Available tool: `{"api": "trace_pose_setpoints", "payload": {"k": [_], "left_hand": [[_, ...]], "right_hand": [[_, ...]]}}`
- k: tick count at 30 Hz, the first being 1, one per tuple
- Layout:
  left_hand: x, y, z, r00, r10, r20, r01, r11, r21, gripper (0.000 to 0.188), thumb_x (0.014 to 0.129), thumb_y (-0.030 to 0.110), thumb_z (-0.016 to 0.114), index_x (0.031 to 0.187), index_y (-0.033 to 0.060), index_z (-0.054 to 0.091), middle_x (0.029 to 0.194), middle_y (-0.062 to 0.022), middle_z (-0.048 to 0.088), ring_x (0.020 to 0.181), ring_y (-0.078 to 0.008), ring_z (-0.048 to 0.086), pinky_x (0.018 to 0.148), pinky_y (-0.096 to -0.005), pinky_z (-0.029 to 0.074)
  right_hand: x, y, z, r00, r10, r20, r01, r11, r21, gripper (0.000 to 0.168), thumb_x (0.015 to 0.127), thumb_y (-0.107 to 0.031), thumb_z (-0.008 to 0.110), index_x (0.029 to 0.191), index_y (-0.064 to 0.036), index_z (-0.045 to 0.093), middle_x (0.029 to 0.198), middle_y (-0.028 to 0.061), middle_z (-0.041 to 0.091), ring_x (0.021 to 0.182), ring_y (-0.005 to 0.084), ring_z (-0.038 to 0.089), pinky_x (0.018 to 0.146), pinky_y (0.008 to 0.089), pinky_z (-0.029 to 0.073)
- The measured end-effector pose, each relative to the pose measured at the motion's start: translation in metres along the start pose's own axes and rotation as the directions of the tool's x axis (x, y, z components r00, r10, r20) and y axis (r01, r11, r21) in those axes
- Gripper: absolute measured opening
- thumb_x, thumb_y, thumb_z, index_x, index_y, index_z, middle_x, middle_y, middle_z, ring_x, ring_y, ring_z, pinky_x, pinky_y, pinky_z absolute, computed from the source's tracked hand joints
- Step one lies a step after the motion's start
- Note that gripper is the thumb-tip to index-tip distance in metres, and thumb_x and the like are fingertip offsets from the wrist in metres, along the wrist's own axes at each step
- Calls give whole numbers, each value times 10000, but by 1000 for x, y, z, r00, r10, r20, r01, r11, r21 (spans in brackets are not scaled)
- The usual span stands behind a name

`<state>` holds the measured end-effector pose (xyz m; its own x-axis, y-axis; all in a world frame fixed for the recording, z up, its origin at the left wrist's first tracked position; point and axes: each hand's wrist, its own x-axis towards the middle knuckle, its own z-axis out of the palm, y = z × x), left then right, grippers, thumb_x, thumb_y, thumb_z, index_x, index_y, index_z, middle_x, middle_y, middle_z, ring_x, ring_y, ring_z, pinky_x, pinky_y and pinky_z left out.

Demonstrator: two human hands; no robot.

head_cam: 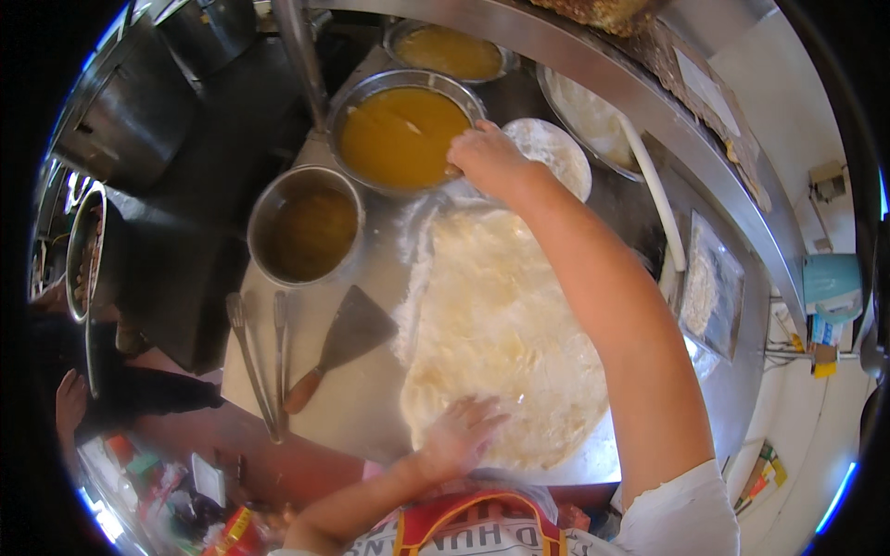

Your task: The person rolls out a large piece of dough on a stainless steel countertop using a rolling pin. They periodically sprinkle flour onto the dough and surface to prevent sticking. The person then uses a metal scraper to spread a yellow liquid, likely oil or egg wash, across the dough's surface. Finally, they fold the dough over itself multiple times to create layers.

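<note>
A large sheet of pale dough lies flat on the worktop, its surface glossy and yellowish in patches. Fingers spread, my left hand rests on the dough's near edge. My right hand reaches to the rim of a metal bowl of yellow-orange liquid, fingers curled; whether it grips the rim or something small is unclear. Behind that hand stands a round white bowl of flour. Loose flour lines the dough's left side.
A metal pot of brown liquid, metal tongs and a wooden-handled scraper are at left. Further bowls stand at the back. A white rolling pin and floury tray lie right. Another person's hand shows far left.
</note>
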<state>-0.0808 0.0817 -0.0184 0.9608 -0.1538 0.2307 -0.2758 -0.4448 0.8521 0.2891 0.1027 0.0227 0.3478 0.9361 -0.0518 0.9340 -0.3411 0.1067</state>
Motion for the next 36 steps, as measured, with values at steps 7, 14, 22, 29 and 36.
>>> {"api": "trace_pose_setpoints", "payload": {"k": [7, 14, 22, 29, 36], "left_hand": [[-1, -2, 4, 1000, -5, -5, 5, 999, 52, 460, 652, -27, 621, 1096, 91, 594, 1143, -146, 580, 998, -334, 580, 901, -461, 457], [9, 17, 23, 1000, 17, -25, -15, 996, 88, 354, 685, -29, 615, 1023, 71, 627, 1085, -156, 607, 948, -357, 596, 858, -459, 473], [15, 21, 45, 998, 37, 48, -45, 982, 184, 257, 737, -17, 621, 984, 48, 641, 1051, -163, 612, 946, -348, 600, 844, -437, 474], [45, 39, 53, 992, 66, 107, -88, 970, 227, 292, 728, -54, 607, 1004, 36, 638, 1053, -170, 614, 925, -361, 601, 833, -426, 478], [46, 31, 38, 999, 39, 38, -48, 963, 264, 331, 708, -95, 547, 1017, 0, 619, 991, -172, 628, 896, -370, 604, 817, -423, 480]], "right_hand": [[-53, 19, -51, 994, 109, 16, -100, 827, 554, 101, 771, -67, 617, 849, -39, 674, 838, 127, 665, 830, 276, 630, 721, 371, 484], [-245, 7, 19, 679, 667, 307, -694, 447, 564, 349, 891, -211, 515, 1184, -26, 564, 1148, 210, 594, 1045, 340, 569, 878, 378, 450], [-403, -142, 50, 709, 694, 126, -675, 616, 406, 477, 871, -87, 493, 1321, 29, 386, 1386, 221, 353, 1314, 358, 325, 1096, 454, 249], [-290, -101, 85, 640, 768, -33, -686, 590, 426, 549, 857, -198, 510, 1316, 71, 374, 1381, 234, 372, 1316, 361, 311, 1105, 460, 221], [-330, -172, 81, 895, 440, -78, -372, 830, 416, 600, 864, -297, 511, 1370, -10, 366, 1476, 150, 286, 1388, 269, 233, 1129, 452, 144]]}}
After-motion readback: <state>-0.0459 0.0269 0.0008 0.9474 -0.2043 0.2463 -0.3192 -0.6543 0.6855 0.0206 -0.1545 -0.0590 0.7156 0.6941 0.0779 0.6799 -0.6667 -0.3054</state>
